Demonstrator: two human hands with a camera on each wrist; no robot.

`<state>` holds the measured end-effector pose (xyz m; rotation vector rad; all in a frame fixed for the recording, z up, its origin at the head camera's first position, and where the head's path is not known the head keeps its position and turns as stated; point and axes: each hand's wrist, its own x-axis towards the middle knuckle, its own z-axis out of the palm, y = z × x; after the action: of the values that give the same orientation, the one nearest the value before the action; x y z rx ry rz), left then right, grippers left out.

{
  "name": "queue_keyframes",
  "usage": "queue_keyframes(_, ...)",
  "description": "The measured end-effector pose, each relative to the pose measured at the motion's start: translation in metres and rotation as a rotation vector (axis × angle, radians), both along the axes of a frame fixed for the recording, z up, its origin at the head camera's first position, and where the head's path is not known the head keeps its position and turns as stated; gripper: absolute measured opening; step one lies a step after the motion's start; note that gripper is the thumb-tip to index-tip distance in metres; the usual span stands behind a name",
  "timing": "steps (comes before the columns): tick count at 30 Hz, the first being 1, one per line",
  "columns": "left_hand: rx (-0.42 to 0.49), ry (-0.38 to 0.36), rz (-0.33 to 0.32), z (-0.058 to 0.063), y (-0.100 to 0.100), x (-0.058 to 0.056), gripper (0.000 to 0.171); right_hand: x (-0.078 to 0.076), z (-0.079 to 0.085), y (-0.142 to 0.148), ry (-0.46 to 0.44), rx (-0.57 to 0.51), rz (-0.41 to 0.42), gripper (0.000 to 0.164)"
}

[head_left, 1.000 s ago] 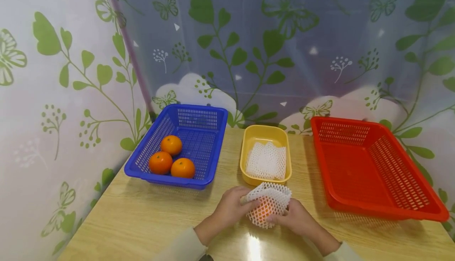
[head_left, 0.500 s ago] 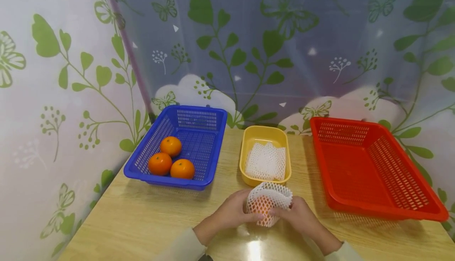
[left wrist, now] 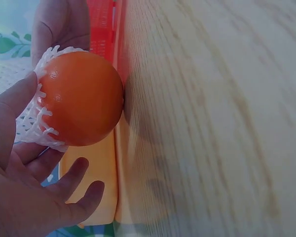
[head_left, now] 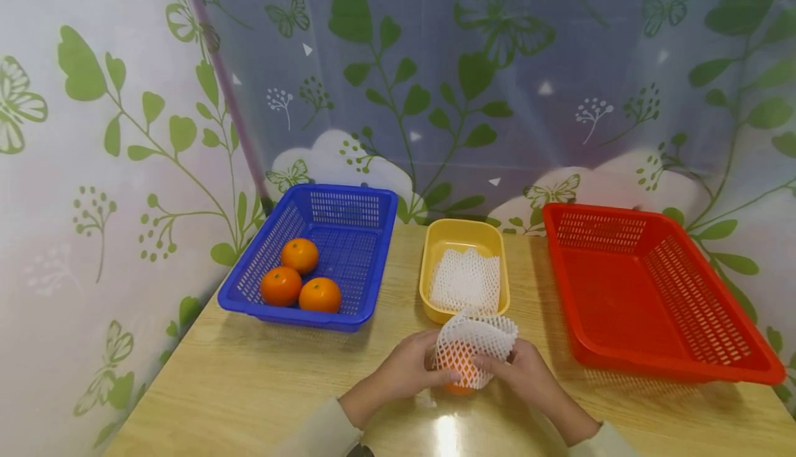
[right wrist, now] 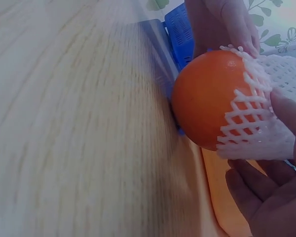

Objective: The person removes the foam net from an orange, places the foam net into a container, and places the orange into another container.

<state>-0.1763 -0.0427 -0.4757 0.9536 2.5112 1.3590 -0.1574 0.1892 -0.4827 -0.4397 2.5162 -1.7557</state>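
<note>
In the head view, both hands hold a white foam fruit net [head_left: 481, 336] with an orange [head_left: 460, 388] partly inside it. The left hand [head_left: 407, 367] grips the net's left side, its thumb in front. From the other side the right hand [head_left: 525, 374] holds it, thumb likewise across the front. Both wrist views show the bare lower part of the orange [left wrist: 86, 98] sticking out of the net's open edge, close over the table. The net [right wrist: 256, 118] covers the orange's upper part, and its loose end stands above the fruit.
A blue basket [head_left: 385, 256] at the left holds three oranges [head_left: 300, 256]. Behind the hands stands a yellow tub [head_left: 428, 291] with more white foam nets [head_left: 465, 281] inside. A red basket [head_left: 562, 291] is at the right, and a patterned curtain [head_left: 398, 97] hangs behind the wooden table [head_left: 249, 388].
The net has shifted up on the orange, so the fruit's bottom now shows below its edge. The left thumb has moved lower, and the net's top has folded over.
</note>
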Motion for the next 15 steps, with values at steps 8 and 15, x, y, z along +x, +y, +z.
queue_keyframes(8,-0.028,-0.030,0.068,0.0024,-0.0026,0.0010,0.046,0.0012,-0.0038,-0.0006,-0.052,0.046,0.051,0.048)
queue_keyframes(15,-0.018,-0.007,0.161,0.0047,-0.0042,0.0022,0.038,0.0020,-0.0055,-0.0020,-0.064,0.042,0.124,0.057)
